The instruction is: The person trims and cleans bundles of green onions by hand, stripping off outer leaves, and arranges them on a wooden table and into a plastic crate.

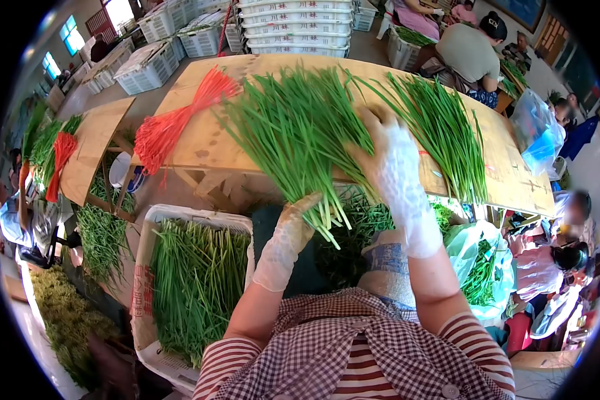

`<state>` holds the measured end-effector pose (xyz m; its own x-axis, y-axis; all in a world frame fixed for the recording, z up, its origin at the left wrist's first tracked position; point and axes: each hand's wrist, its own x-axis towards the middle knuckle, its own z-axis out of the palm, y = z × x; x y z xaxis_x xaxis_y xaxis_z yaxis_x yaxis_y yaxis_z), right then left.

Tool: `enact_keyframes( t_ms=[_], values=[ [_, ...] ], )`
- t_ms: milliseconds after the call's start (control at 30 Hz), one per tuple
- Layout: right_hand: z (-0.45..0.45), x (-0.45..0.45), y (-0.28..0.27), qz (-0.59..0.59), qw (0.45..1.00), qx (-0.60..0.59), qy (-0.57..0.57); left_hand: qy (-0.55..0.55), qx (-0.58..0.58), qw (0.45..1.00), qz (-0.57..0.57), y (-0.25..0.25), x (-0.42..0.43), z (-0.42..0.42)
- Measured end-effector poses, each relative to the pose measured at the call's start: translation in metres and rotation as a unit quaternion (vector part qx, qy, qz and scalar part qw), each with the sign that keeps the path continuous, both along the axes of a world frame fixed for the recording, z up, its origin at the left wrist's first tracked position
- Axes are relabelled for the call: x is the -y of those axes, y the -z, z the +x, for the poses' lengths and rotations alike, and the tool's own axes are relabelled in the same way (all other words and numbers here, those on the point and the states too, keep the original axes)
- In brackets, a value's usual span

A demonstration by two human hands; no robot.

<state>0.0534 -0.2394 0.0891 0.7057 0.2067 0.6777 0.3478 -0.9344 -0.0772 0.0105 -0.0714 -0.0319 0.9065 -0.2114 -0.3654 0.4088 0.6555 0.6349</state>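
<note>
My gloved left hand (292,230) is closed round the pale cut ends of a bunch of long green garlic chives (297,127). Their leaves fan out over the wooden table (180,143). My gloved right hand (383,147), slightly blurred, lies against the right side of this bunch, thumb and fingers apart. To its right is a second spread of chives (443,133) on the tabletop. A bundle of red ties (183,120), pinched in the middle, rests on the table left of the chives.
A white crate (143,267) full of chives stands below the table at my left. A plastic bag of greens (477,267) hangs at my right. Stacked white crates (297,27) rise behind the table. Other people (467,57) sit at the back right and along the right side.
</note>
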Motion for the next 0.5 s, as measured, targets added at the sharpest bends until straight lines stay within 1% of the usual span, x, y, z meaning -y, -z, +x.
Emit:
enact_keyframes(
  t_ms=[67,133,200,233,300,400,433,467,500],
  values=[
    [0.036,-0.024,-0.013,0.069,0.99,0.008,-0.12,0.008,0.026,1.0,-0.015,0.008,0.0,0.0],
    [0.074,-0.052,-0.016,0.092,0.977,-0.034,-0.191,0.001,0.017,0.998,-0.056,0.021,0.001,0.003],
    [0.12,-0.074,-0.007,0.023,0.987,-0.065,-0.146,-0.006,0.0,0.995,-0.101,0.025,0.002,0.006],
    [0.14,-0.08,-0.002,0.001,0.987,-0.104,-0.124,-0.026,-0.023,0.996,-0.087,0.017,0.002,0.003],
    [0.172,-0.093,0.002,-0.043,0.98,-0.18,-0.079,-0.017,-0.025,0.995,-0.093,0.025,0.001,0.004],
    [0.187,-0.108,0.001,-0.128,0.958,-0.196,-0.166,-0.01,-0.008,0.994,-0.11,0.031,0.0,0.007],
    [0.186,-0.111,0.004,-0.162,0.953,-0.182,-0.178,-0.001,-0.006,0.994,-0.111,0.029,-0.001,0.005],
    [0.191,-0.114,0.01,-0.221,0.945,-0.194,-0.144,0.009,-0.003,0.994,-0.111,0.025,-0.002,0.003],
    [0.195,-0.118,0.018,-0.279,0.932,-0.205,-0.108,0.014,0.013,0.996,-0.091,0.036,-0.001,0.005]
  ],
)
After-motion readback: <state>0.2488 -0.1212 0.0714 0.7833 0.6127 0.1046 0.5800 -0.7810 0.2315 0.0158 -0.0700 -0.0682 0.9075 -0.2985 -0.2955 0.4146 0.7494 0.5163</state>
